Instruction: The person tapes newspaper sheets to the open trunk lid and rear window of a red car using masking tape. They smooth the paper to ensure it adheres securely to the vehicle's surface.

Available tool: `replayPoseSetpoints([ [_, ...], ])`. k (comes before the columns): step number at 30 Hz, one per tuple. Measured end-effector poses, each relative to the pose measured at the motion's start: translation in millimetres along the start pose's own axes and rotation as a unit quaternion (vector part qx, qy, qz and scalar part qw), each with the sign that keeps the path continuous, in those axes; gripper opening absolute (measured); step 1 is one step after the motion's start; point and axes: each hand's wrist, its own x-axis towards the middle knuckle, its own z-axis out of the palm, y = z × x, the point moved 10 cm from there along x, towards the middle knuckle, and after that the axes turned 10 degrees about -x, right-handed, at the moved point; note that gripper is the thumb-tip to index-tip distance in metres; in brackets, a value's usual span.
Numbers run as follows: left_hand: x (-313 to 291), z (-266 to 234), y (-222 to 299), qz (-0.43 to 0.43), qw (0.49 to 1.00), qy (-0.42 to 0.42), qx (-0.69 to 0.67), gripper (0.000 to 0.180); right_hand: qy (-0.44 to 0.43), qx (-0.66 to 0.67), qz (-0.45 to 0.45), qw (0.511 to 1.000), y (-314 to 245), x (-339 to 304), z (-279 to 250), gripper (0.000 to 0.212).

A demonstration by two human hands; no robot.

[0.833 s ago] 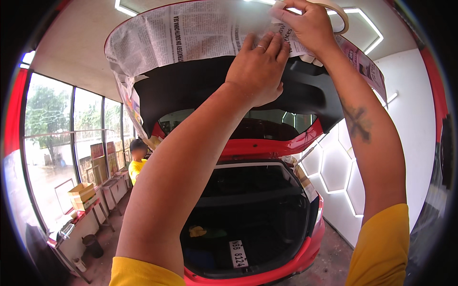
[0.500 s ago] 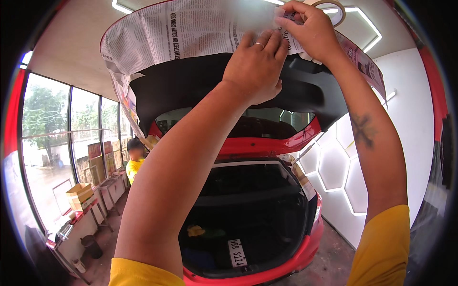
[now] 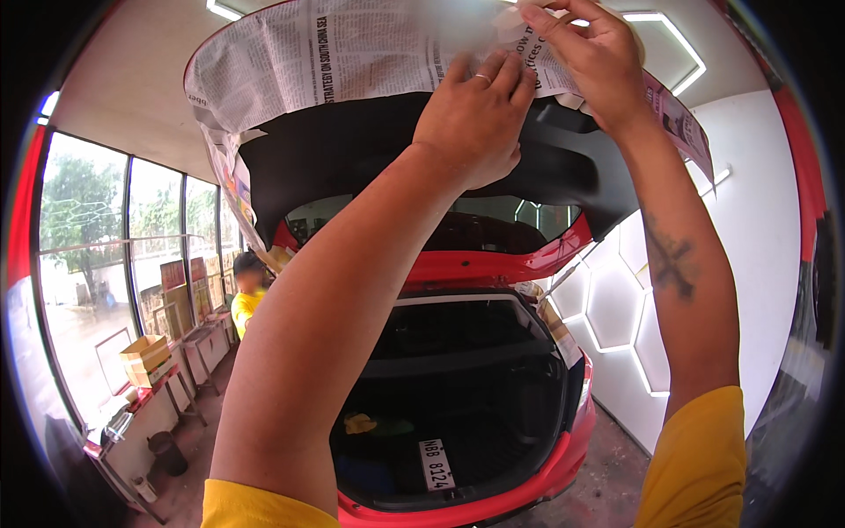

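Sheets of newspaper cover the outer edge of a red car's raised tailgate, above its black inner lining. My left hand lies against the newspaper with its fingers stretched out, holding nothing. To the right of it and higher, my right hand is closed, thumb and fingers pinching a pale strip of masking tape at the newspaper's upper edge. The tape roll is mostly hidden behind the right hand.
Below is the open boot, with a licence plate and a yellow cloth inside. A person in yellow stands beyond, at the left. Along the windows runs a bench with a cardboard box; a dark bin stands nearby.
My right hand has shifted a little right, and the tape roll seen above it has turned mostly out of sight. My left hand stays on the newspaper.
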Motion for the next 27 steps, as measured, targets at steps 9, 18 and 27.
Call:
replayPoseSetpoints([
  [9,1.6,1.1,0.2,-0.014,1.000,-0.024,-0.001,0.081,0.084,-0.321,-0.085,0.939,-7.0,-9.6,6.3,0.019],
  [18,2.6,2.7,-0.3,-0.010,1.000,-0.016,0.006,0.080,0.058,-0.232,-0.102,0.966,25.4,6.2,15.8,0.024],
  [27,1.6,4.9,-1.1,-0.011,1.000,-0.020,0.013,0.079,0.002,-0.117,0.021,0.993,43.6,13.4,31.2,0.024],
])
